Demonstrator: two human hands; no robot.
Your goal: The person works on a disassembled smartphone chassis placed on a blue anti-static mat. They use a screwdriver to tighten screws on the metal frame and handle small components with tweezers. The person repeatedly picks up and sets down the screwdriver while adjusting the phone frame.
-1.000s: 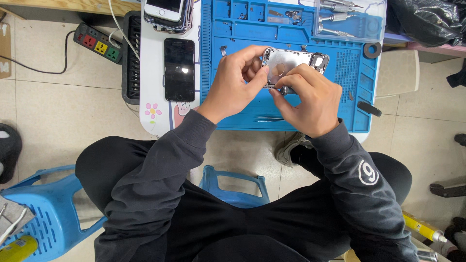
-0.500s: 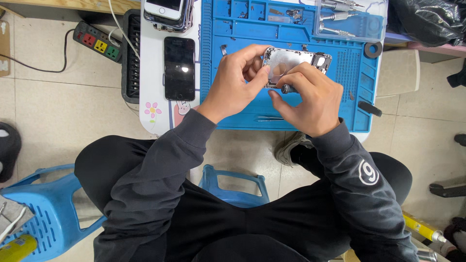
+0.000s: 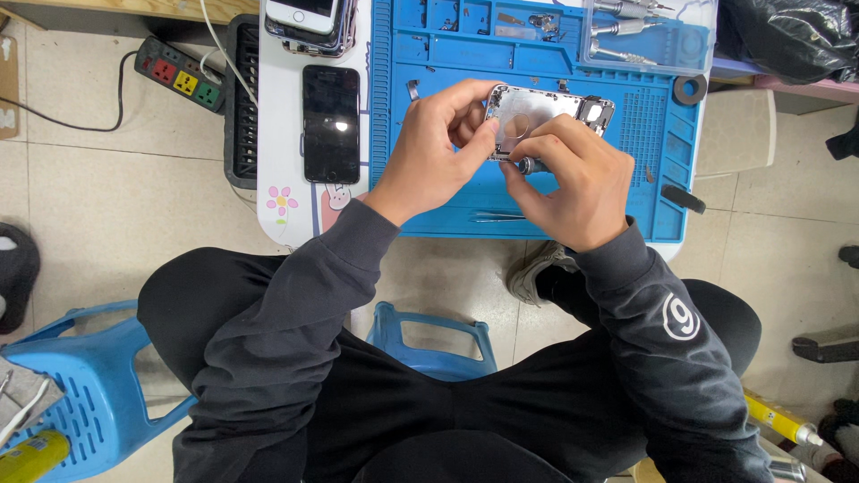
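My left hand (image 3: 438, 148) grips the left end of an opened silver phone housing (image 3: 537, 112), held just above a blue work mat (image 3: 447, 197). My right hand (image 3: 573, 183) pinches a small screwdriver (image 3: 528, 165) against the housing's near edge; only the tool's stub shows between the fingers. The inside of the housing faces up. A thin pair of tweezers (image 3: 499, 216) lies on the mat under my hands.
A black phone (image 3: 331, 122) lies screen-up on the white table left of the mat, with a stack of phones (image 3: 306, 18) above it. A clear tool tray (image 3: 644, 36), a power strip (image 3: 183, 73), blue stools (image 3: 85, 385) and a black bag (image 3: 787, 36) surround the spot.
Both hands and the housing have stayed in nearly the same place; the right fingers shifted slightly along the housing's near edge.
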